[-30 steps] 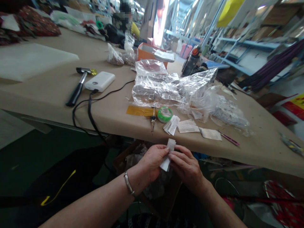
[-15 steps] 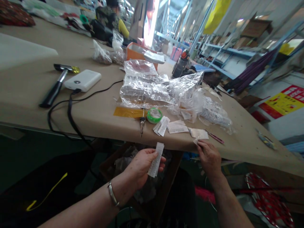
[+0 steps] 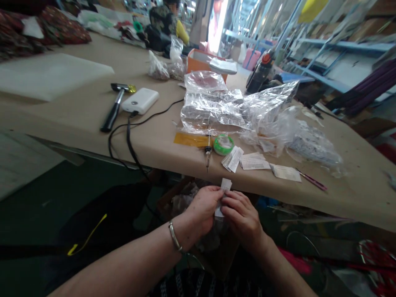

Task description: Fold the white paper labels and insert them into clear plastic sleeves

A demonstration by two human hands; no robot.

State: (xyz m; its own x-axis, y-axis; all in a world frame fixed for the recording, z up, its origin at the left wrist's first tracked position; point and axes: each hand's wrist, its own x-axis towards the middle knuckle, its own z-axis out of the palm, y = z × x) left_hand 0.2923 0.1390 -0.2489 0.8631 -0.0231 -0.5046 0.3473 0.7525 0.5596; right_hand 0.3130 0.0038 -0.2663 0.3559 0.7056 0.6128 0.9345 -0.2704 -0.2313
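Just below the table's front edge, my left hand (image 3: 202,208) pinches a small stack of white printed labels (image 3: 226,184). My right hand (image 3: 244,216) meets it there, its bent fingers pressed on the labels from the other side; whether a further piece lies under those fingertips is hidden. On the table edge above are three more groups of labels: a fanned pile (image 3: 232,159), a middle pile (image 3: 255,161) and a right pile (image 3: 286,173). Tweezers (image 3: 312,180) lie beside the right pile. A green tape roll (image 3: 223,144) and a soldering iron (image 3: 208,153) lie to the left.
Clear plastic bags (image 3: 213,107) cover mid-table. A hammer (image 3: 114,109) and a white power bank (image 3: 140,101) with a black cable lie left. Farther back stand an orange box (image 3: 199,61) and a dark bottle (image 3: 260,74). Below the edge is a carton (image 3: 173,198); a person sits beyond.
My right hand has left the right label pile and moved left to the labels in my left hand. The view has shifted left, so things on the table appear farther right.
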